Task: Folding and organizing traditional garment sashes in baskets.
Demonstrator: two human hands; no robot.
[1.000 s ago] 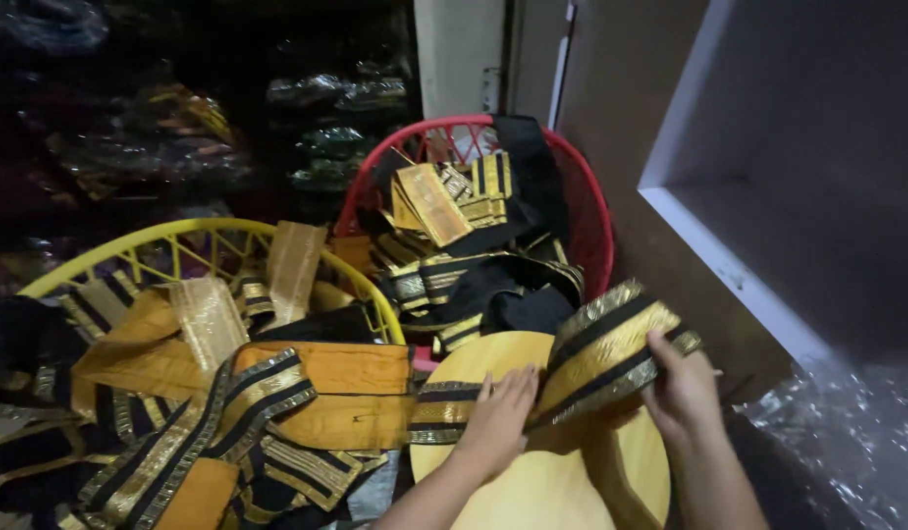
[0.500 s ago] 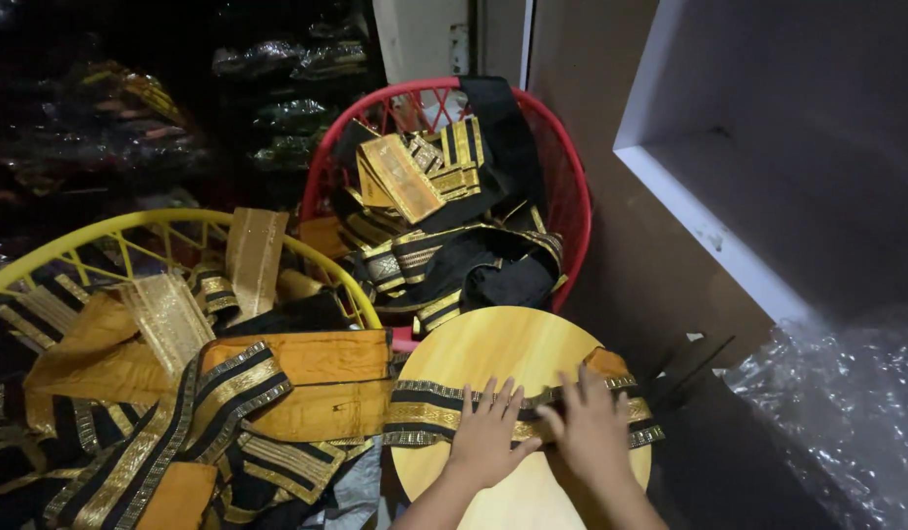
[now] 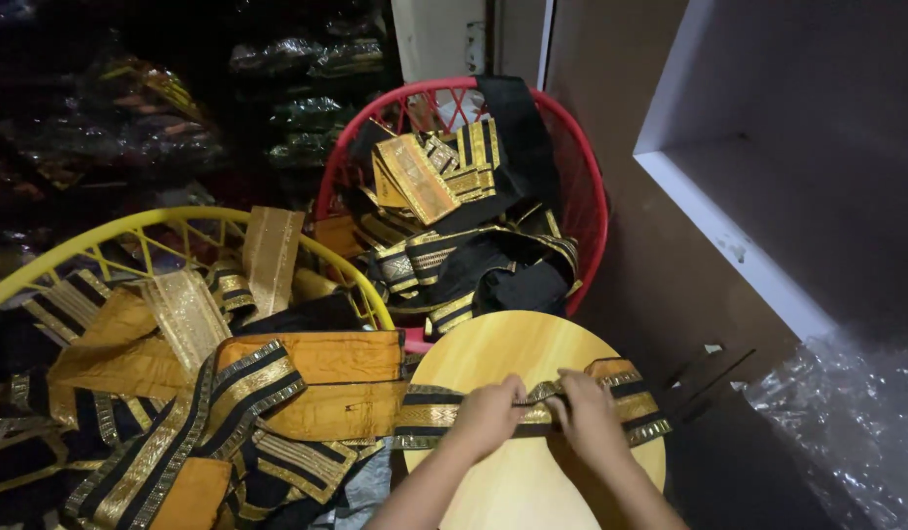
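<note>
Head view: half a second ago both palms lay flat on the black-and-gold band (image 3: 434, 412); now the left hand (image 3: 485, 417) and right hand (image 3: 589, 414) pinch its upper edge, fingers closed on cloth, band stretched across the round wooden board (image 3: 513, 353). Behind stands a red basket (image 3: 591, 177) of folded trim, left a yellow basket (image 3: 101, 231) spilling orange cloth (image 3: 326, 358)

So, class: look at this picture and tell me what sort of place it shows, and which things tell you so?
Probably a small garment workroom or storeroom: a red basket and a yellow basket heaped with black-and-gold trim, packed cloth on dark shelves, and both hands flattening a trim strip on a round wooden table.
</note>
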